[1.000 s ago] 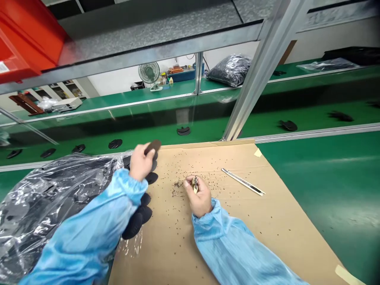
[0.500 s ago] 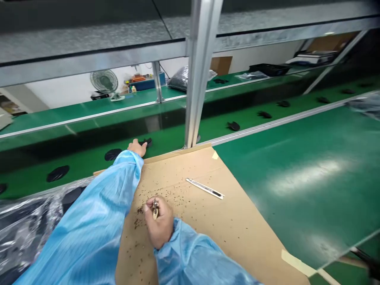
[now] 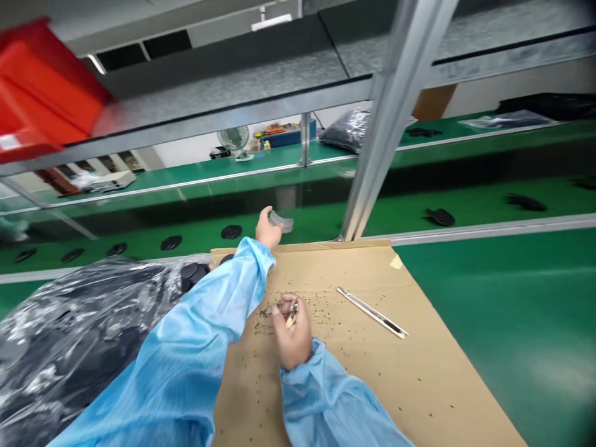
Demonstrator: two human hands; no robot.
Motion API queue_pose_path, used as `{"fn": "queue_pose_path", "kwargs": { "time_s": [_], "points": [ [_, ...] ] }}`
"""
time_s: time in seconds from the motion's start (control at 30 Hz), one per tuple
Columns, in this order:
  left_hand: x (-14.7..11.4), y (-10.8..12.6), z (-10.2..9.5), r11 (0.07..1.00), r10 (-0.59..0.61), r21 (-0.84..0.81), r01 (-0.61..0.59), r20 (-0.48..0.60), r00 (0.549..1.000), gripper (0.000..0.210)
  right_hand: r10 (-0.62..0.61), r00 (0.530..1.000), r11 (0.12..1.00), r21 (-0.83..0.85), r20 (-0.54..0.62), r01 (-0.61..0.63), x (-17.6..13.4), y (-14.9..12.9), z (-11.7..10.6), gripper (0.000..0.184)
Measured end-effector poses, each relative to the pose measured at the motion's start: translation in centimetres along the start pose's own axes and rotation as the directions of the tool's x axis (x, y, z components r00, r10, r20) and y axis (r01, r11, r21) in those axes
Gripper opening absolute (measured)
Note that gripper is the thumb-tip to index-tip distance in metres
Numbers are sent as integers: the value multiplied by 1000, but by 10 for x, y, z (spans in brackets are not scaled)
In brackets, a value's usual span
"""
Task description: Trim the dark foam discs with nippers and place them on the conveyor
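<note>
My left hand (image 3: 269,232) reaches out over the green belt with its fingers closed on a grey curved piece (image 3: 282,221), slightly blurred. Over the brown cardboard sheet (image 3: 354,267), my right hand (image 3: 294,338) is curled round a small nipper-like tool (image 3: 293,312) with a metal end and a cream handle; most of it is hidden in the palm. Small dark crumbs (image 3: 321,307) are scattered about this hand. To its right lies a slim white cutter knife (image 3: 372,312).
Black flat parts (image 3: 231,231) lie spaced along the green belt (image 3: 205,245). A clear plastic bag (image 3: 93,335) of black parts sits at left. An upright metal post (image 3: 395,124) stands behind the cardboard. A red bin (image 3: 51,87) is on the shelf above.
The view has swung left, bringing the red bin and plastic bag into sight. My left hand, earlier beside a black part on the belt, now has the grey curved piece. My right hand keeps its tool.
</note>
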State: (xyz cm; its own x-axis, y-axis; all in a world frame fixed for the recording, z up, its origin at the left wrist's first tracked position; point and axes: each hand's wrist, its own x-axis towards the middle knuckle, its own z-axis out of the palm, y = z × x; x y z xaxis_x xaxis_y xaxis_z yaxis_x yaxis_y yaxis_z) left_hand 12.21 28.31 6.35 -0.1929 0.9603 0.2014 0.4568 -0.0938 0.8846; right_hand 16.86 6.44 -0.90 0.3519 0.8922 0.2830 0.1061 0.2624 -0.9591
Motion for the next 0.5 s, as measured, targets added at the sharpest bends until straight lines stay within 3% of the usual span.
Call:
{"fn": "queue_pose_path", "kwargs": {
  "time_s": [0.1, 0.2, 0.3, 0.4, 0.5],
  "points": [
    [-40, 0, -42, 900, -145, -395, 181, 121, 982, 50, -39, 999, 999, 10, 26, 39, 0, 6, 0, 40],
    [-87, -7, -90, 831, -185, -491, 262, 200, 962, 22, -63, 994, 997, -42, 93, 67, -2, 6, -1, 43],
    [-133, -21, -129, 656, -184, -664, 358, 320, 929, 24, -113, 986, 984, -124, 125, 129, -5, 0, -2, 34],
    [-168, -39, -149, 527, -228, -731, 434, 370, 901, 34, -199, 962, 957, -173, 187, 232, -5, -11, -5, 35],
    [-189, -57, -151, 466, -323, -743, 480, 362, 874, 41, -333, 895, 884, -233, 296, 406, -5, -20, -9, 40]
  ]
}}
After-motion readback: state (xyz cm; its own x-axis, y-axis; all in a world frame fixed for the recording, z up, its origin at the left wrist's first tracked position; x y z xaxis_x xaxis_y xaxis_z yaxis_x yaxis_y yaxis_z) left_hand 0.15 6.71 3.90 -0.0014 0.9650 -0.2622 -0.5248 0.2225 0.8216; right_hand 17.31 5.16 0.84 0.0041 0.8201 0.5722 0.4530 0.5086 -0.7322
